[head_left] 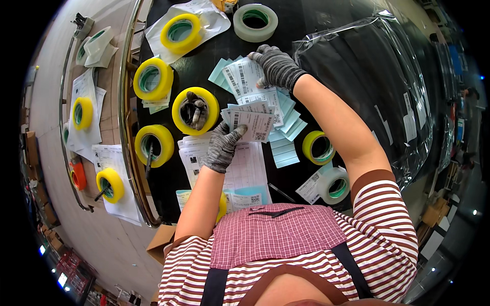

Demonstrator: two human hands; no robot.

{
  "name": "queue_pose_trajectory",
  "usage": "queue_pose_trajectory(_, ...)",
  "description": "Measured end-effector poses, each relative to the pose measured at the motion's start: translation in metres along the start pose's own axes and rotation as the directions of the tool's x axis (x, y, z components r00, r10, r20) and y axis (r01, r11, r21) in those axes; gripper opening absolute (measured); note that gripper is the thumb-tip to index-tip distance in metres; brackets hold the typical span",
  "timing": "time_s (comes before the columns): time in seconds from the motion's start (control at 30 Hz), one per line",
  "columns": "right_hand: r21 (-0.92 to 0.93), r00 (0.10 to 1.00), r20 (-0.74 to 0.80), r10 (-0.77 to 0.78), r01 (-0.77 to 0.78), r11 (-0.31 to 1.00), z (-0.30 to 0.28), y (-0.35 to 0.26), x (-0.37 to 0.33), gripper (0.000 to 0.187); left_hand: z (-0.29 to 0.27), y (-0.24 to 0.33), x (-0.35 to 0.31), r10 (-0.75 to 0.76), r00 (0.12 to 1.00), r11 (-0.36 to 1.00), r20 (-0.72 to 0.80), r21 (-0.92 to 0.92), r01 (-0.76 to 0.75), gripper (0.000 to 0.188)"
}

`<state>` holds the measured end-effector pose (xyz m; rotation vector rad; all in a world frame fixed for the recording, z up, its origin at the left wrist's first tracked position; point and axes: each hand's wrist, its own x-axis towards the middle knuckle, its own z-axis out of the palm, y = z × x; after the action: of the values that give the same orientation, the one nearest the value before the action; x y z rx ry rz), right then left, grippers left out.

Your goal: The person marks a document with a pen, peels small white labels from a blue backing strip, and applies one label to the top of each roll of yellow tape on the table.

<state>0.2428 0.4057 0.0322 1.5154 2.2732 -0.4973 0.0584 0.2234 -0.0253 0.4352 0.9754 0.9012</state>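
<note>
In my left hand (222,148), gloved in grey stripes, is a small fanned stack of printed labels (255,123), the thumb pressed on its front. My right hand (278,66), in a matching glove, curls its fingers and thumb at the edge of a white barcode label (243,76) farther away. Beneath and beside both hands spreads a loose pile of light-blue-backed labels (292,122). Printed sheets (249,166) lie under my left wrist. Just left of that hand, a yellow tape roll (178,113) has a crumpled dark glove (195,111) in its hole.
Several more yellow tape rolls (180,34) stand on the black table and on the left-hand surface beyond a metal rail (124,97). A clear tape roll (244,23) sits at the far edge. Black plastic-wrapped packages (357,76) fill the right side. A pen (280,193) lies near me.
</note>
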Motion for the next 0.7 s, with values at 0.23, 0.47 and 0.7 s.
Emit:
queue_pose_trajectory(0.23, -0.055, 0.998, 0.064, 0.01, -0.006, 0.998, -0.012, -0.01, 0.004, 0.092, 0.0, 0.001, 0.0, -0.011, 1.0, 1.0, 0.001, -0.009, 0.011, 0.037)
queue_pose_trajectory(0.47, -0.046, 0.998, -0.055, -0.029, 0.027, 0.999, -0.007, -0.007, -0.003, 0.086, -0.002, -0.002, 0.002, -0.006, 1.0, 1.0, -0.003, 0.001, 0.006, 0.037)
queue_pose_trajectory(0.7, 0.164, 0.999, -0.043, 0.008, 0.0, 0.986, -0.008, 0.0, -0.011, 0.072, -0.007, -0.007, 0.001, 0.012, 1.0, 1.0, 0.021, 0.019, -0.012, 0.041)
